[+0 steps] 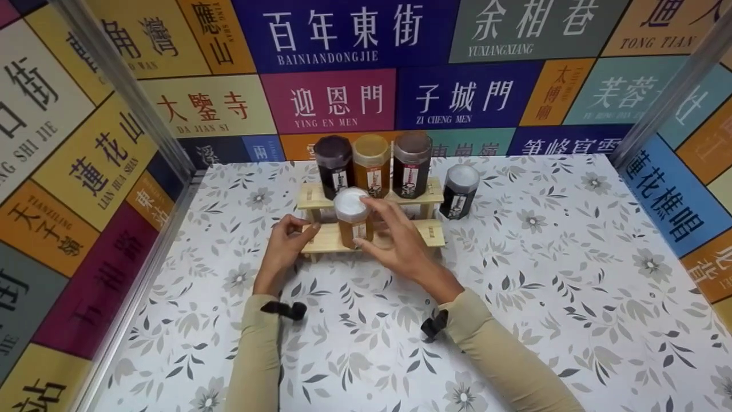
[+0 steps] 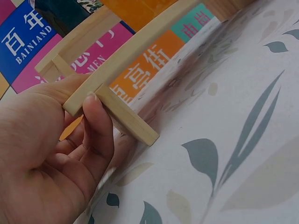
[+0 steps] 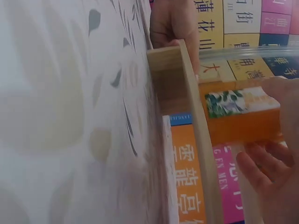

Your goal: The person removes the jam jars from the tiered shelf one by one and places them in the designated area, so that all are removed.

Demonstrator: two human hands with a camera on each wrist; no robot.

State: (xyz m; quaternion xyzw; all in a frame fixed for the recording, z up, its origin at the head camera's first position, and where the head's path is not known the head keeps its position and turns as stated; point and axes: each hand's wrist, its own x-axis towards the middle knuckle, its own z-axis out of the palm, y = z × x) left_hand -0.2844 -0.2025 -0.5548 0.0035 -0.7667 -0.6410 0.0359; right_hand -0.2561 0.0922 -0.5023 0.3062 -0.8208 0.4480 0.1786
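Observation:
A small two-step wooden rack (image 1: 433, 233) stands on the table. My left hand (image 1: 284, 243) holds the left end of its lower step. In the left wrist view that hand (image 2: 60, 149) has a fingertip against the lower board (image 2: 135, 51), by its leg. My right hand (image 1: 403, 237) grips an octagonal jar with amber contents and a white lid (image 1: 353, 214), upright at the lower step. From the right wrist, the amber jar (image 3: 243, 123) has its base right at the board (image 3: 201, 135), with the right hand's fingers (image 3: 259, 170) around its side.
On the upper step stand a dark jar (image 1: 334, 166), an amber jar (image 1: 372, 163) and another dark jar (image 1: 413, 163). A white-lidded dark jar (image 1: 459, 191) is on the table right of the rack. Panels with large characters (image 1: 337, 100) rise behind the flower-patterned table (image 1: 526, 320).

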